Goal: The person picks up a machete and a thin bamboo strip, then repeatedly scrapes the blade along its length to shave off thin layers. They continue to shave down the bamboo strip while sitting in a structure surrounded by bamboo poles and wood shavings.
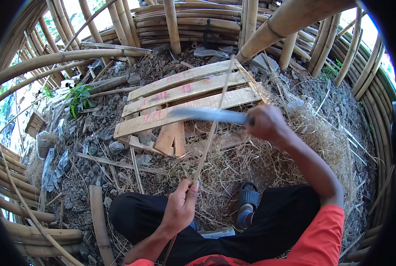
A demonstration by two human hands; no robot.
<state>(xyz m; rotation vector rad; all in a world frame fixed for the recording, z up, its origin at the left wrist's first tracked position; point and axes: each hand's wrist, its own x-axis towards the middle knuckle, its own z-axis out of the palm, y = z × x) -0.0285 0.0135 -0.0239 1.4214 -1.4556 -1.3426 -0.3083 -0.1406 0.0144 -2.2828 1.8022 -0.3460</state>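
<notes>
My left hand [180,205] is closed round the lower part of a long thin bamboo strip [206,148], which slants up and away from me past the wooden slats. In my right hand [269,122] is the handle of a long knife [215,115]. Its blade, blurred by motion, points left and crosses the strip in this view, above the nearest slat. Behind the blade lies a low pallet of pale wooden slats [184,91] with red markings. Below the left hand, the strip's lower end runs down beside my leg.
Curly bamboo shavings [320,142] cover the ground around my sandalled foot [248,198]. Bamboo poles [291,24] and stacked bamboo [187,26] surround the spot. A split bamboo piece [99,221] lies at left, near rubble and a green plant [79,98].
</notes>
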